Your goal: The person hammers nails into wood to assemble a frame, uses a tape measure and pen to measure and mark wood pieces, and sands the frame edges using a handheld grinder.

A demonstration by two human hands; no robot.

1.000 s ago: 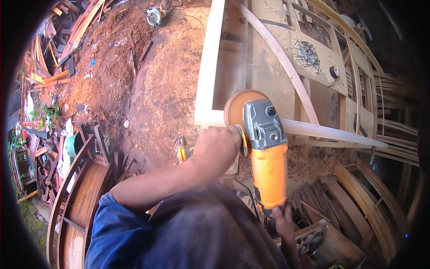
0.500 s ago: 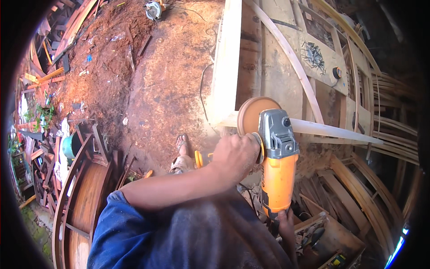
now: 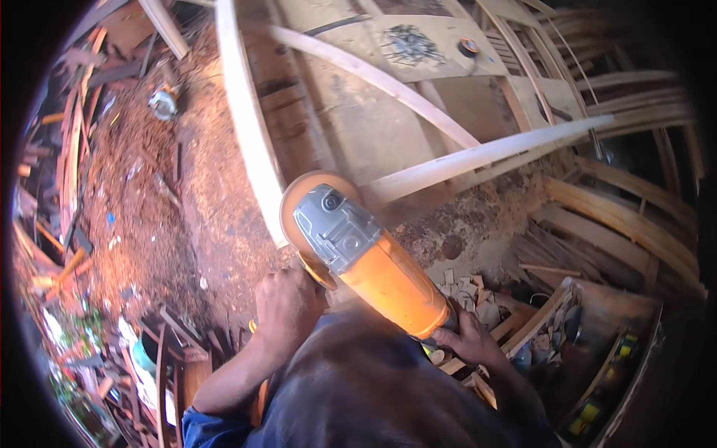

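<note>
I hold an orange and grey angle grinder (image 3: 396, 284) in both hands, slanting with its head toward the far left. A round brown sanding disc (image 3: 308, 184) shows around its head. My left hand (image 3: 287, 308) is closed on the side handle, whose yellow end peeks out. Around the rear grip, my right hand (image 3: 470, 340) is wrapped. The disc lies over the near corner of a pale wooden frame, beside a long upright board (image 3: 250, 138) and a rail (image 3: 493, 155). Whether the disc touches the wood I cannot tell.
A curved brace (image 3: 381, 81) spans the frame. On a panel lie a pile of nails (image 3: 413, 45) and a round black and orange item (image 3: 468, 47). A circular saw (image 3: 164, 104) sits on sawdust. An open wooden box (image 3: 642, 321) stands near right; scrap wood (image 3: 71, 216) lies left.
The view has turned, and the frame appears shifted left. The grinder has swung from nearly upright to a slant, its head now at the frame's corner. Both hands have kept their hold.
</note>
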